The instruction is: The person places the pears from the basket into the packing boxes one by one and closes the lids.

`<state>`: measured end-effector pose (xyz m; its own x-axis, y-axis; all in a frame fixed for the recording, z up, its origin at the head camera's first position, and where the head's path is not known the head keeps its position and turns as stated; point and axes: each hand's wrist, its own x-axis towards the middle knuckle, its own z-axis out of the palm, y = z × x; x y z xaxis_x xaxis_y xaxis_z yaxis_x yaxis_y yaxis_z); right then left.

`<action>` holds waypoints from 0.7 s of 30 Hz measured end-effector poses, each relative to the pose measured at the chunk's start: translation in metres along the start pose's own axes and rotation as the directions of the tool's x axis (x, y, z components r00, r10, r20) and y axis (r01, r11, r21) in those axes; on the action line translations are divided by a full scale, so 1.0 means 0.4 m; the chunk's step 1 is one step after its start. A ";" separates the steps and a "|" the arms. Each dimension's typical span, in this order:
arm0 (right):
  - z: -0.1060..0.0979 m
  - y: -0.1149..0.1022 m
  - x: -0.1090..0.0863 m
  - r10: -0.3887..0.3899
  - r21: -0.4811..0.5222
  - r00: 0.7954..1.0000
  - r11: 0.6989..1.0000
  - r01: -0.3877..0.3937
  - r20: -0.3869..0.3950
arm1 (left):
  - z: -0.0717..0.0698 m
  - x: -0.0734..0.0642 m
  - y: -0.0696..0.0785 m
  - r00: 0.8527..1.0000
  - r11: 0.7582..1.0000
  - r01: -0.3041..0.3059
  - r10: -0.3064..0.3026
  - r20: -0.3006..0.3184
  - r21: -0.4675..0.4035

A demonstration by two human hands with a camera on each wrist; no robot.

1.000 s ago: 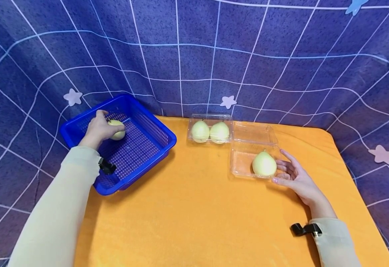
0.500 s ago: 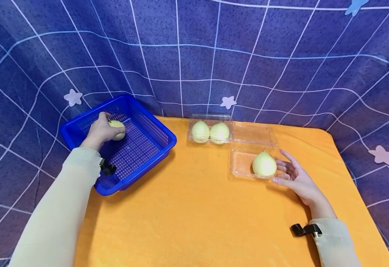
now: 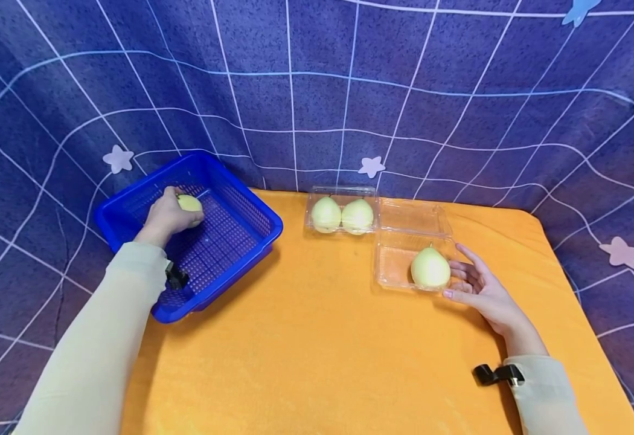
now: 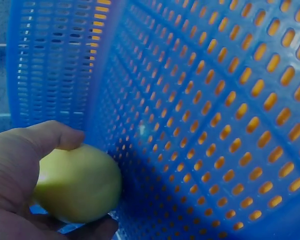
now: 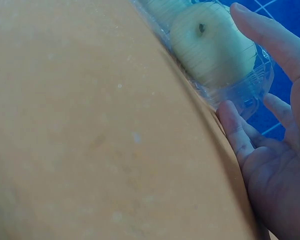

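In the head view my left hand (image 3: 166, 216) reaches into the blue plastic basket (image 3: 241, 266) and grips a pale green pear (image 3: 189, 204). The left wrist view has thumb and fingers curled round this pear (image 4: 82, 182), close to the perforated basket wall (image 4: 210, 100). At the right, my right hand (image 3: 488, 296) lies beside an open clear plastic clamshell box (image 3: 395, 275), fingers loosely spread at its right side. One pear (image 3: 430, 268) sits in that box. The right wrist view has a pear (image 5: 215, 47) behind clear plastic near the fingers; firm contact is hard to tell.
A second clear box (image 3: 344, 192) holding two pears (image 3: 326, 214) stands at the back middle, touching the open box's lid (image 3: 412, 216). An orange cloth (image 3: 317, 350) covers the table. A blue gridded curtain (image 3: 317, 96) hangs behind and at both sides.
The basket has shifted slightly left. My left hand has closed further over the pear, which has tilted a little. My right hand and the boxes stay where they were.
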<state>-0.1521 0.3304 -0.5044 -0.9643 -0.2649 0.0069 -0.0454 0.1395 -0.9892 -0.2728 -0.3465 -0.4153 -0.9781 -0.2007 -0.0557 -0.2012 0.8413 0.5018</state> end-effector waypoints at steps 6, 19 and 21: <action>0.002 -0.002 -0.004 -0.011 0.011 1.000 1.000 0.011 0.014 | 0.009 0.009 -0.002 1.000 1.000 -0.003 0.003 0.007 0.031; 0.000 -0.002 0.000 -0.009 0.010 1.000 1.000 0.009 0.013 | 0.014 0.014 0.017 0.999 1.000 0.007 -0.007 0.037 0.025; -0.001 -0.001 0.001 -0.005 0.006 1.000 1.000 0.004 0.009 | 0.015 0.014 0.019 0.999 1.000 0.001 -0.002 0.042 0.028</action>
<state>-0.1524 0.3306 -0.5038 -0.9617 -0.2739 0.0101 -0.0480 0.1322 -0.9901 -0.2801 -0.3383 -0.4171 -0.9790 -0.1815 -0.0927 -0.2037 0.8546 0.4777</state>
